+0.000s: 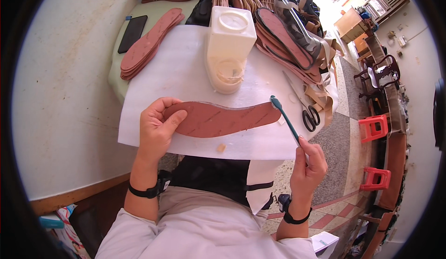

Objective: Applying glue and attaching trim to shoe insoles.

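Between the thumb and fingers of my left hand [159, 124] is the wide end of a reddish-brown insole [218, 119], held flat above the white-covered table. A toothbrush [287, 117] with a green handle is gripped low in my right hand [310, 160]. Its head touches the edge of the insole's narrow end, where some whitish stuff shows. Along the insole's far edge runs a pale line. Beyond it stands a translucent white plastic container [230, 41] with an opening at its near foot, smeared with yellowish residue.
A stack of insoles [151, 43] lies at the far left beside a black phone [133, 34]. More dark-edged insoles [285, 38] and tan straps pile up at the right. Black-handled scissors [309, 115] rest near the right edge. Red stools [373, 128] stand on the floor.
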A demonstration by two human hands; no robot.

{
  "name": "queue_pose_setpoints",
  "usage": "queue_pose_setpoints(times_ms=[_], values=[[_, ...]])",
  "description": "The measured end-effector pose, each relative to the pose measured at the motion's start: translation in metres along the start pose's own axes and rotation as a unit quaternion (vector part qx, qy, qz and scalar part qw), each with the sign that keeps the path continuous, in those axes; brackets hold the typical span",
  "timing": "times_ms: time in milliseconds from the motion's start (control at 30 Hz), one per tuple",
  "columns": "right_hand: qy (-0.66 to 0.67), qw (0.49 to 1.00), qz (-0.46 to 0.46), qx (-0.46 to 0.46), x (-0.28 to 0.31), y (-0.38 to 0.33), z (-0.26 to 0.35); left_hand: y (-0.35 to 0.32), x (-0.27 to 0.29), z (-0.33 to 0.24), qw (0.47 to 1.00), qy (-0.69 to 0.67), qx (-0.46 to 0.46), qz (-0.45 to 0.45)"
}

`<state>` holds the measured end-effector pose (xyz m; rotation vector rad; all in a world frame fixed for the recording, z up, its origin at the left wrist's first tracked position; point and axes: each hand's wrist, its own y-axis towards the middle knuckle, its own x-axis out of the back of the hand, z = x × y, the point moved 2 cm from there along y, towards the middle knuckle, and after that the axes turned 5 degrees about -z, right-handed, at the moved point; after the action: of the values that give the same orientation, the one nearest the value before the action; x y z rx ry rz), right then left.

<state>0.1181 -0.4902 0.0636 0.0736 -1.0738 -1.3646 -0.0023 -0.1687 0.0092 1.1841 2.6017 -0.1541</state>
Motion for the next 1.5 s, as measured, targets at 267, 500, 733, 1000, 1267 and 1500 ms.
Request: queue_pose_setpoints(times_ms=[267,500,733,1000,1267,1500], values=[[0.062,0.997,0.050,0.006,-0.013,-0.007,0.027,0.000,0.000,0.000,1.000,0.005,-0.007,0.005],[0.025,0.999,0.015,0.015,-0.009,-0.004,0.017,-0.001,0.001,0.000,1.000,-0.003,-0.010,0.003],[-0.017,1.000,-0.024,-0.007,0.003,-0.002,-0.004,-0.001,0.002,0.001,1.000,-0.018,0.002,-0.006],[-0.015,0.998,-0.052,-0.021,0.000,-0.006,-0.006,0.002,0.006,0.004,0.998,-0.060,0.011,-0.014],[-0.014,0.998,-0.058,-0.004,0.001,-0.009,-0.010,0.006,0.009,0.007,0.993,-0.110,0.025,-0.019],[0.016,0.999,-0.032,-0.028,0.000,-0.017,-0.011,0.006,0.009,0.005,0.991,-0.120,0.035,-0.034]])
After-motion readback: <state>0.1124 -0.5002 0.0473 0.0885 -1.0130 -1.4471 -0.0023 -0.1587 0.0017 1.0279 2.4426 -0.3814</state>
